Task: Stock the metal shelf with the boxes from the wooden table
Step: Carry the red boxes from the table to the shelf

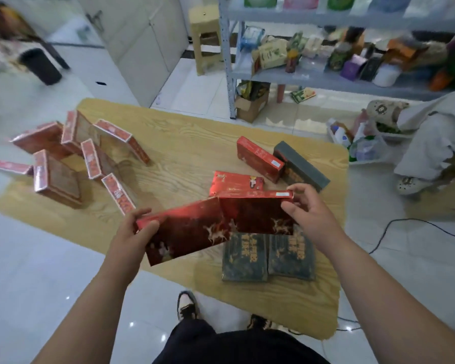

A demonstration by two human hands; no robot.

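Note:
Above the low wooden table (184, 153) I hold two dark red boxes with a deer print. My left hand (135, 229) grips the left end of one red box (187, 233). My right hand (309, 206) pinches the right end of the other red box (255, 214). The two boxes meet edge to edge in the middle. Under them lie two dark green boxes (268, 256) and another red box (234, 181). The grey metal shelf (313, 77) stands at the back right, crowded with packets.
Several red boxes (71, 156) stand and lean at the table's left side. A red box (259, 158) and a dark box (301, 166) lie at the right rear. A seated person (436, 143) is at the right, with a cable (405, 227) on the floor. A stool (205, 35) stands behind.

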